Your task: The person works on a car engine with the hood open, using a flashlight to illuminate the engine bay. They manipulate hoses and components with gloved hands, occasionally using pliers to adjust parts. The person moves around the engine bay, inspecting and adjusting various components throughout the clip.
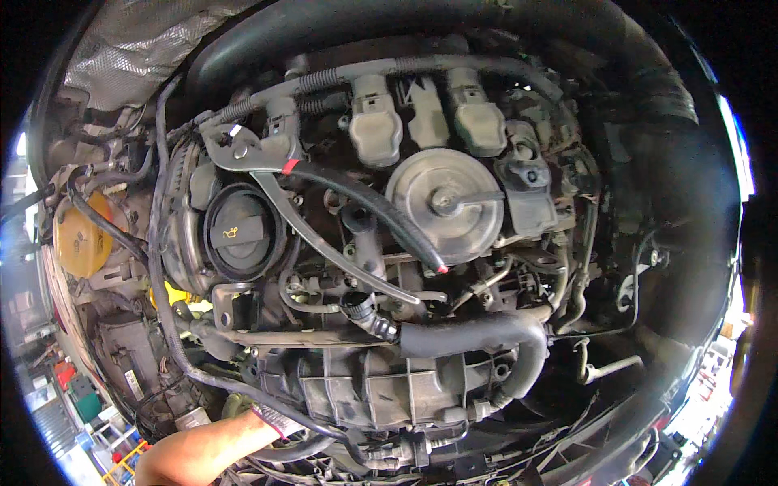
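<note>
My left hand (272,419), in a light glove with a dark red cuff, reaches from the lower left beneath a hose beside the ribbed intake manifold (395,382); its fingers are hidden, so what it touches cannot be told. My right hand is out of view. Large pliers (241,151), with one black, red-banded handle and one bare metal handle, lie across the engine top beside the black oil filler cap (235,248). A loose-looking black hose end (361,316) sits below the pliers' handle tips, joined to a thick curved hose (478,332).
A round grey housing (444,202) and several coil connectors (374,130) top the engine. A yellowish reservoir (85,239) is at left. Hoses and harnesses run around the bay. Beyond its left edge are workshop items (85,401) and a yellow rail.
</note>
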Tool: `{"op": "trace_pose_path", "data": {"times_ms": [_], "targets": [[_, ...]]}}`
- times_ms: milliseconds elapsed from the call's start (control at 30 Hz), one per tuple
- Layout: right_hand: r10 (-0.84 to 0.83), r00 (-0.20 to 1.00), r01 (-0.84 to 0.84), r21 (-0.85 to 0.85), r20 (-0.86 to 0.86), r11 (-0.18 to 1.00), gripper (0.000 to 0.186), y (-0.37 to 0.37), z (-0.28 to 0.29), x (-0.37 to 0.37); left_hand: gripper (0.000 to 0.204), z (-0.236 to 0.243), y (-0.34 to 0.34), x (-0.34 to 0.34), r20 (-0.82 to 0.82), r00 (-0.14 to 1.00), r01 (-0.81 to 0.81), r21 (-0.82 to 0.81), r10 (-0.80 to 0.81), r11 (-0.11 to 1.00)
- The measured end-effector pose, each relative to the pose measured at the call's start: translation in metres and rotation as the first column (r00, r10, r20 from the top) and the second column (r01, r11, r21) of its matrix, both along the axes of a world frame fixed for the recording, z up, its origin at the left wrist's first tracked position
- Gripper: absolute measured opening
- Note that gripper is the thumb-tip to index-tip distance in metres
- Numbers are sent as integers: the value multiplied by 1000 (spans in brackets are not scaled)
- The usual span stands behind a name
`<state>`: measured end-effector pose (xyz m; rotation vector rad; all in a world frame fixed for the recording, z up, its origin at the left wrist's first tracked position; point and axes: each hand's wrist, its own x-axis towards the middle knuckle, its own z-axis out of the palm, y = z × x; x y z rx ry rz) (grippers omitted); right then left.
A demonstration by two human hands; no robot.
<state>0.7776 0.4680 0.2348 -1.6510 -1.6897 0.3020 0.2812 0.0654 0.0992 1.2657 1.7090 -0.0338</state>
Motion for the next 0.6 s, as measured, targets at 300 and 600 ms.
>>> {"op": "trace_pose_path", "data": {"times_ms": [300,600], "targets": [[22,996,-24,-23,-87,999,32,9,-6,9,56,3,-12,5,-22,999,-49,20,49,999],[45,978,-71,-118,-206,990,42,18,-17,-1,57,-41,-31,4,162,924,-377,223,347,899]]}}
